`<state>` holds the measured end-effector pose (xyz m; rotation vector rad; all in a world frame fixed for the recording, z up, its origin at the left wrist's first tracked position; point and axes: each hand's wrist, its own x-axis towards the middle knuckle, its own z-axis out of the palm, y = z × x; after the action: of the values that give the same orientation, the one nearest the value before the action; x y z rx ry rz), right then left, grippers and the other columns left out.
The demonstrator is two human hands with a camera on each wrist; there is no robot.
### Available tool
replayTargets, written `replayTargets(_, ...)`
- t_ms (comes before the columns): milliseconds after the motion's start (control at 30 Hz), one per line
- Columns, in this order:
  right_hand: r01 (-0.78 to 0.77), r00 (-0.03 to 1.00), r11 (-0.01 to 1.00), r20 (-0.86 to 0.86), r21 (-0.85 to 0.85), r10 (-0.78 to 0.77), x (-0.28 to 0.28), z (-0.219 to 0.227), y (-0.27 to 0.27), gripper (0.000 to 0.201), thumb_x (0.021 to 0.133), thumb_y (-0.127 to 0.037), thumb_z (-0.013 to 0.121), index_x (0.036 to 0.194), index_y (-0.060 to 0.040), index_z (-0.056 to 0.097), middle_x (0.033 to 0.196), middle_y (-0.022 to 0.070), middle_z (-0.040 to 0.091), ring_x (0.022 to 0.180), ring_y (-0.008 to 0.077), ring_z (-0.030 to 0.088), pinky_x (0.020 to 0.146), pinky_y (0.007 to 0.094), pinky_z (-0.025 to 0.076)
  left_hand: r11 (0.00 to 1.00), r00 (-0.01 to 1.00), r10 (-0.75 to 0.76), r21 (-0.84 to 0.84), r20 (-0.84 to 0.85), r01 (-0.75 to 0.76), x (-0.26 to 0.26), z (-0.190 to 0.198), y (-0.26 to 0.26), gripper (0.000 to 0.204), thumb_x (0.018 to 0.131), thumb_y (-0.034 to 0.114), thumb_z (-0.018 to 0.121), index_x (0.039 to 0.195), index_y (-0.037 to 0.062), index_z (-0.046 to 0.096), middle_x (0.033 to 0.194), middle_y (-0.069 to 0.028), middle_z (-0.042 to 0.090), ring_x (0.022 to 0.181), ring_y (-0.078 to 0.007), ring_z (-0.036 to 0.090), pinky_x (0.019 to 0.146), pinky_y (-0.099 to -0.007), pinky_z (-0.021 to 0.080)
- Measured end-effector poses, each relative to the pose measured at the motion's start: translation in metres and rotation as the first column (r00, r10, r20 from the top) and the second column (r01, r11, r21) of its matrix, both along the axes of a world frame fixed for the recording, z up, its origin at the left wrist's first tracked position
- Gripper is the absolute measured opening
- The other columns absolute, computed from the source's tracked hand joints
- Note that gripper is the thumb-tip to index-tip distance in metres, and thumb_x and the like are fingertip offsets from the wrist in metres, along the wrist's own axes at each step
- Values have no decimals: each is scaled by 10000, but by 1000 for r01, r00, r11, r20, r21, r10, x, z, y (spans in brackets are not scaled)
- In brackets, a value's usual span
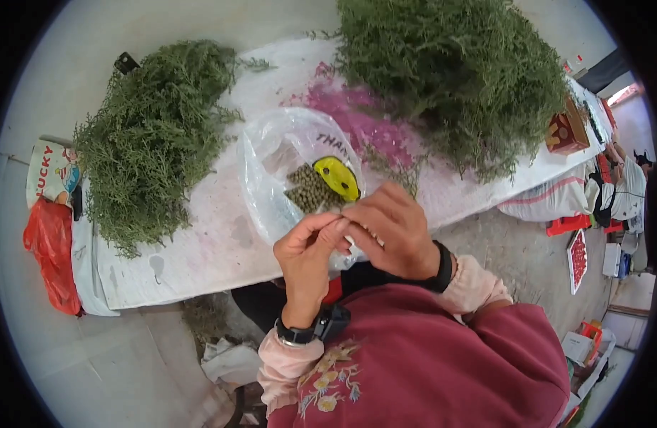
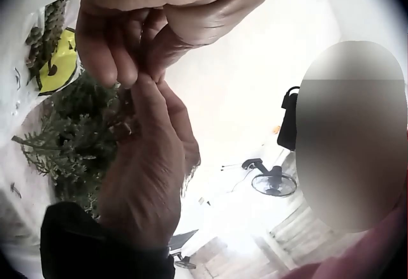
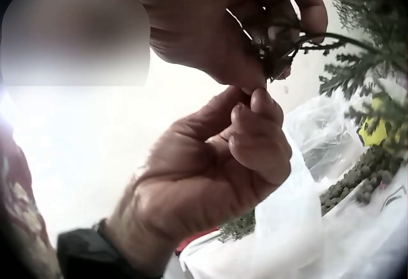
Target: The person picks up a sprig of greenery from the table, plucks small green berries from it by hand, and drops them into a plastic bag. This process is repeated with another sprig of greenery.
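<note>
Above the near side of a clear plastic bag (image 1: 260,178), the left hand (image 1: 305,255) and right hand (image 1: 396,232) meet at their fingertips. Inside the bag lie small round green berries (image 1: 310,191) beside its yellow printed face (image 1: 337,178). In the right wrist view a dark thin sprig (image 3: 294,48) runs out of the right hand (image 3: 210,27), which holds it in curled fingers. The left hand (image 3: 210,171) pinches with thumb and forefinger at the sprig's end by the right thumb; the tiny part between the tips is mostly hidden.
Piles of green branches lie on the white table at the left (image 1: 157,143) and back right (image 1: 457,85). A red bag (image 1: 51,253) hangs at the left edge. A brown-red box (image 1: 567,130) stands at the right end.
</note>
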<state>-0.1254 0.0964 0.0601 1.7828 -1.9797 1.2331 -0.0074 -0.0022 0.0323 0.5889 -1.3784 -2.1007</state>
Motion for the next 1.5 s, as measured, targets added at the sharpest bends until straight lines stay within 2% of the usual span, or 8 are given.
replayTargets(133, -198, 899, 979, 406, 39, 165, -7, 1, 6, 241, 736, -42, 688, 956, 18, 609, 888, 92, 614, 755, 229, 583, 660, 340, 466, 996, 996, -72, 47, -54, 75, 6, 1, -1, 89, 831, 36, 635, 906, -13, 632, 774, -35, 601, 614, -84, 522, 555, -198, 438)
replayTargets(200, -355, 569, 934, 783, -40, 250, -6, 2, 11, 218, 787, -48, 661, 988, 21, 613, 947, 75, 624, 822, 189, 598, 713, 315, 485, 996, 996, -87, -32, -2, 87, 11, 6, -3, 76, 830, 35, 635, 890, -12, 629, 769, -36, 599, 618, -87, 522, 559, -202, 435)
replayTargets(333, -478, 118, 877, 988, -36, 105, -10, -3, 15, 227, 858, -108, 614, 1048, 14, 594, 952, 20, 620, 876, 81, 549, 757, 236, 447, 943, 991, -94, -310, 94, 118, 11, 9, -9, 49, 825, 32, 633, 847, -7, 615, 753, -42, 586, 632, -102, 523, 574, -217, 428)
replayTargets(467, -513, 246, 853, 968, 95, 40, -13, -17, 13, 181, 853, -42, 598, 1022, 23, 610, 934, 52, 639, 862, 111, 599, 762, 246, 486, 824, 992, -21, -560, 126, 88, 9, 9, -13, 45, 810, 21, 633, 818, -7, 599, 746, -45, 565, 664, -116, 524, 608, -225, 421)
replayTargets(700, -406, 148, 913, 988, 30, 33, -12, -27, 7, 127, 831, -35, 620, 947, 16, 628, 856, 41, 642, 796, 96, 591, 725, 229, 479, 702, 993, 1, -708, 117, 82, 5, 2, -21, 19, 800, 0, 604, 812, 8, 592, 725, -57, 540, 646, -141, 521, 588, -242, 419)
replayTargets(967, -333, 307, 940, 951, 68, 40, -9, -37, 2, 89, 819, -30, 631, 903, -1, 634, 808, 14, 623, 731, 67, 549, 679, 211, 438, 782, 986, -45, -608, 163, 136, 2, -12, -34, 111, 789, 82, 651, 860, 4, 617, 754, -87, 562, 667, -188, 551, 589, -276, 433)
replayTargets(1200, -190, 411, 978, 912, 85, 1, -15, -36, 6, 90, 810, -38, 645, 893, -7, 634, 805, -13, 607, 735, 52, 533, 683, 189, 414, 207, 880, 375, -951, 292, 228, -4, -30, -41, 92, 733, 69, 635, 781, -2, 601, 798, -138, 559, 785, -337, 555, 667, -411, 470)
replayTargets(1500, -174, 398, 984, 917, 39, 34, -8, -47, 3, 89, 812, -39, 642, 894, -8, 631, 812, -16, 604, 742, 54, 530, 686, 188, 410, 206, 894, 373, -961, 250, 183, 0, -37, -41, 57, 724, 37, 613, 770, 4, 600, 772, -132, 547, 776, -320, 556, 643, -398, 475)
